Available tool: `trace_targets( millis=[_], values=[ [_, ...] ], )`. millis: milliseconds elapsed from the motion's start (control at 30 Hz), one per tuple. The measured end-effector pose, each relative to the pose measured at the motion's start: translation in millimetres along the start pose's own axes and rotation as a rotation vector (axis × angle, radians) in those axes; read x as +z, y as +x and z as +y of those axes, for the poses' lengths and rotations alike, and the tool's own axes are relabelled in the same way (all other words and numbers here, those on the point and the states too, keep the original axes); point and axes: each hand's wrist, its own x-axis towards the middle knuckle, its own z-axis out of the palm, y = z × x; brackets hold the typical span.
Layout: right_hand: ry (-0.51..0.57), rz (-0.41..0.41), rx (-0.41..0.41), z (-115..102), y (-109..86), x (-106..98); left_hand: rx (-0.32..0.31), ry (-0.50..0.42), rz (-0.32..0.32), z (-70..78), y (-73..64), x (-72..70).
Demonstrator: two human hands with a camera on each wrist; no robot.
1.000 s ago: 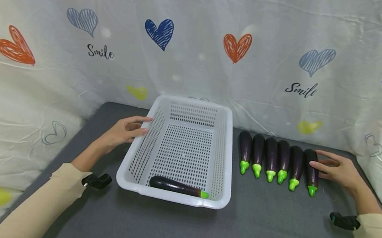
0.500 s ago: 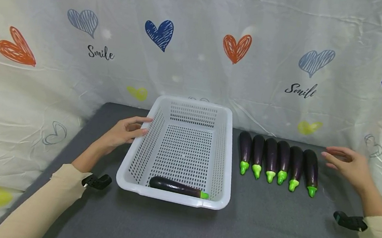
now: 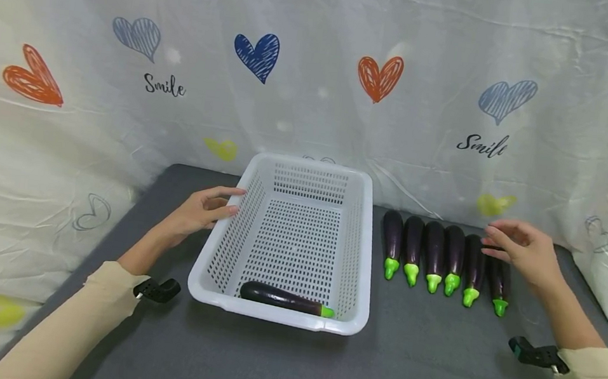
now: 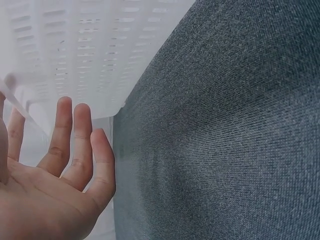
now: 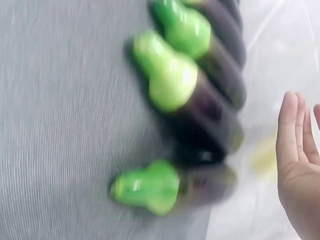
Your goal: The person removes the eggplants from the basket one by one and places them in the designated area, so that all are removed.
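A white perforated plastic basket [image 3: 366,287] stands mid-table, with one eggplant [image 3: 284,298] lying along its near side. At the basket's left rim, my left hand [image 3: 193,215] holds on, thumb and index finger over the edge; the left wrist view has the other fingers [image 4: 81,145] outside the wall. Several eggplants [image 3: 433,251] lie in a row right of the basket, green stem ends toward me. Above the rightmost eggplant [image 3: 501,286] hovers my right hand [image 3: 526,251], holding nothing. The right wrist view shows its fingers [image 5: 287,125] straight and apart from the eggplants.
Dark grey cloth [image 3: 400,375] covers the table. A pale curtain [image 3: 314,114] printed with hearts hangs behind and along both sides. Each wrist wears a black strap [image 3: 538,355].
My right hand has let go of the rightmost eggplant, drawn off to the right, then come back left above it. My left hand and the basket stay where they were.
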Motion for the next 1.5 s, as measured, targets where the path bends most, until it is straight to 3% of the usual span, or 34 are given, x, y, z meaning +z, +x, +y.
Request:
trace_targets(
  millis=[200, 1067, 1300, 1500],
  values=[
    [0.166, -0.093, -0.034, -17.8, -0.6, 28.6, 0.007, 0.003, 0.001, -0.8, 0.9, 1.6],
    [0.194, -0.357, -0.189, -79.1, -15.1, 132.6, 0.013, 0.018, 0.003, -3.8, 1.6, 0.3],
    [0.213, -0.404, -0.221, -92.8, -21.0, 154.4, 0.005, 0.039, 0.007, -2.8, 1.1, 0.2],
    [0.193, -0.408, -0.195, -100.2, -25.1, 170.3, 0.019, 0.021, 0.003, -3.5, 0.6, 0.4]
  ],
)
